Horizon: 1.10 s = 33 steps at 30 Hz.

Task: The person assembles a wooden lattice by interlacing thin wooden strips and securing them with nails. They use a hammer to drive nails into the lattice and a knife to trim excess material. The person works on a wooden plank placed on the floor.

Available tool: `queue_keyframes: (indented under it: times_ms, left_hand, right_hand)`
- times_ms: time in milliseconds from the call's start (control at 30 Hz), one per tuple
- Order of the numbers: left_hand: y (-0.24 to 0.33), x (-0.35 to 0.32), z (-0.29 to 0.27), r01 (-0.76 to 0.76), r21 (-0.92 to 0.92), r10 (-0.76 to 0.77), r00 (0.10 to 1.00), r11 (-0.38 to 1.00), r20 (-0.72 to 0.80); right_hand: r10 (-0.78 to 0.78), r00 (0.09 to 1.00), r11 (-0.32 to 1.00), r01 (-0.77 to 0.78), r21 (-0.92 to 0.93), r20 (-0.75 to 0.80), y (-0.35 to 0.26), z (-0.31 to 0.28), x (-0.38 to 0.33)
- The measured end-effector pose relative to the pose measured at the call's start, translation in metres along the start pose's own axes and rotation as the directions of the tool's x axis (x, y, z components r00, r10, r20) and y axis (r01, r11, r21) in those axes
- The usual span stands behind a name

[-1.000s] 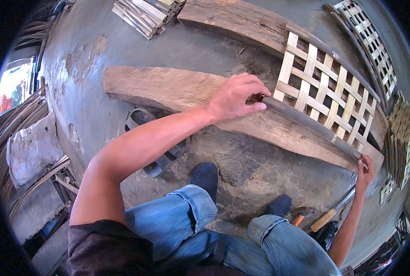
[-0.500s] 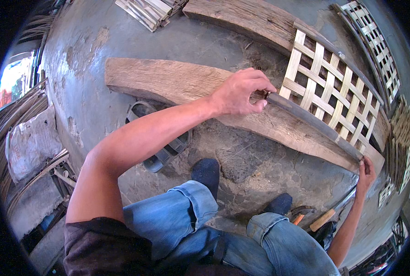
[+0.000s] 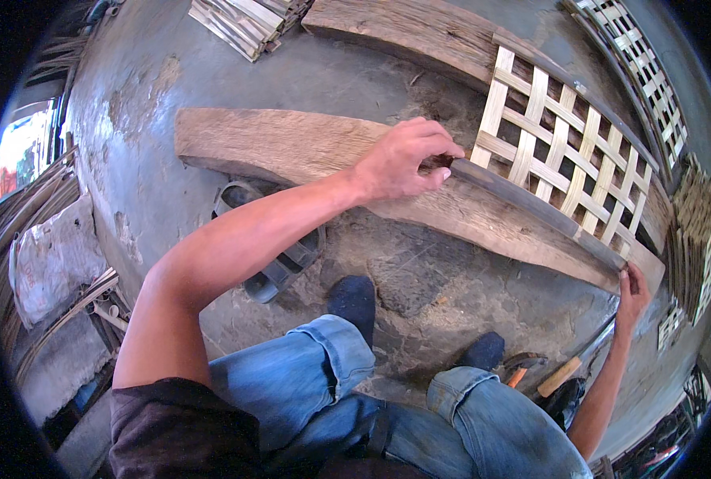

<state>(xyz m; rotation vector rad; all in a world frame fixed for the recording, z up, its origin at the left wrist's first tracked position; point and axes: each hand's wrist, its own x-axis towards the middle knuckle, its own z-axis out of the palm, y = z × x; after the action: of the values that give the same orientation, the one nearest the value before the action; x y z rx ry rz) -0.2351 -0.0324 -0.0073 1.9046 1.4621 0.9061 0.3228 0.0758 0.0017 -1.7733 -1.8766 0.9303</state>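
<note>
A woven panel of pale bamboo slats (image 3: 557, 136) lies across two thick wooden beams, the near beam (image 3: 283, 140) and the far beam (image 3: 407, 36). Along its near edge runs a long dark strip (image 3: 524, 198). My left hand (image 3: 407, 160) is curled at the strip's left end, thumb and fingers pinching it. At the far right end of the strip, my right hand (image 3: 633, 295) pinches it between thumb and fingers. Both hands are over the near beam. The strip touches the panel's near side, where the slat ends meet it.
Another woven panel (image 3: 635, 56) stands at the upper right, and stacked strips (image 3: 695, 231) lie at the right. A slat bundle (image 3: 251, 20) is at the top. Near my feet are an orange-handled tool (image 3: 517, 375) and a wooden handle (image 3: 559, 377). A dark plastic object (image 3: 279, 271) sits under my left forearm.
The whole scene has shifted slightly left in the picture. Both hands keep their pinch on the ends of the dark strip.
</note>
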Motion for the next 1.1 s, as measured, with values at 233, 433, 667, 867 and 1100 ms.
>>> queue_keyframes:
  times_ms: [233,433,667,867,1100]
  left_hand:
    - [0.001,-0.002,-0.003,0.023,0.009,-0.023,1.000,1.000,0.021]
    - [0.004,0.002,-0.002,0.014,0.057,-0.017,0.999,0.998,0.040]
    - [0.003,0.005,0.002,0.021,0.073,-0.024,0.999,0.997,0.048]
    - [0.015,0.008,-0.004,0.075,0.105,-0.084,0.993,0.992,0.083]
    - [0.025,0.019,-0.014,0.144,0.040,-0.149,0.971,0.989,0.186]
  right_hand:
    - [-0.006,1.000,1.000,0.006,0.014,-0.020,-0.003,0.004,-0.003]
    - [-0.019,1.000,0.995,0.020,-0.101,0.014,-0.007,0.000,-0.005]
    - [-0.026,0.999,1.000,0.026,0.009,-0.027,-0.017,0.006,-0.007]
    - [-0.065,0.997,0.995,0.067,0.074,-0.041,-0.025,0.012,-0.005]
    - [-0.049,0.998,0.991,0.053,0.126,-0.035,-0.025,0.017,-0.004]
